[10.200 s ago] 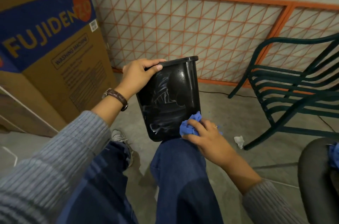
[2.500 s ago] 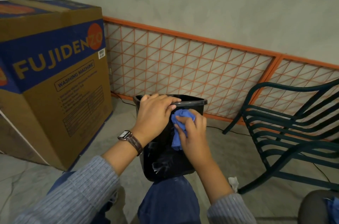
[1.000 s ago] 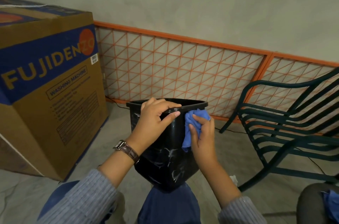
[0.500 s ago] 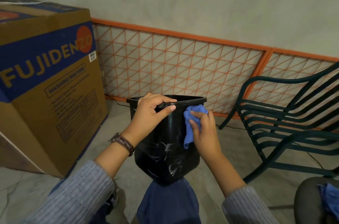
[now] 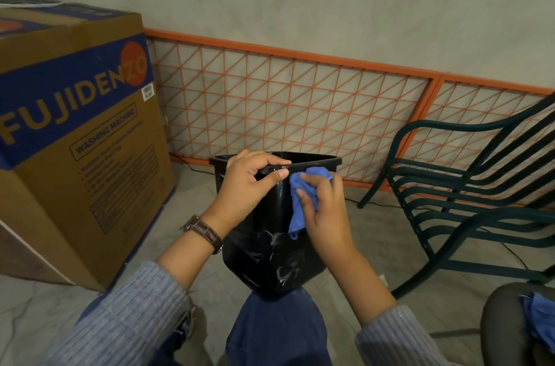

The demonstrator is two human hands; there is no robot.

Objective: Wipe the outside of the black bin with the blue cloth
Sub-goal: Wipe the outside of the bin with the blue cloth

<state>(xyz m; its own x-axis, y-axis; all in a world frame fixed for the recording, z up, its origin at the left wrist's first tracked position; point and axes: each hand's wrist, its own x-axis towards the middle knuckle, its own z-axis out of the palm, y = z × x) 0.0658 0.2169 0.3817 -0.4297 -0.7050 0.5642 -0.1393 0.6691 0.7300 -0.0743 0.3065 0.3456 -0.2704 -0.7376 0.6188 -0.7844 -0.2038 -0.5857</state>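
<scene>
The bin (image 5: 270,245) is standing upright on the near knee (image 5: 276,323). The left hand (image 5: 249,182) is gripping its near rim and steadying it. The right hand (image 5: 326,215) is clutching the cloth (image 5: 300,206) against the near wall, just below the rim. Firm downward strokes are advisable, reaching the white smears (image 5: 285,268) lower down. The rim is hiding the bin's contents.

The cardboard box (image 5: 75,155) runs off the left edge, and the small print under "WASHING MACHINE" is too blurry to read. The green chair (image 5: 465,200) gets chopped by the right edge. Same goes for the dark seat (image 5: 504,320) in the bottom corner and the blue rag (image 5: 540,317) on it. Part of the blue cloth (image 5: 295,209) is tucked under the right hand (image 5: 326,215). Can't see the underside or far walls of the black bin (image 5: 270,260).
</scene>
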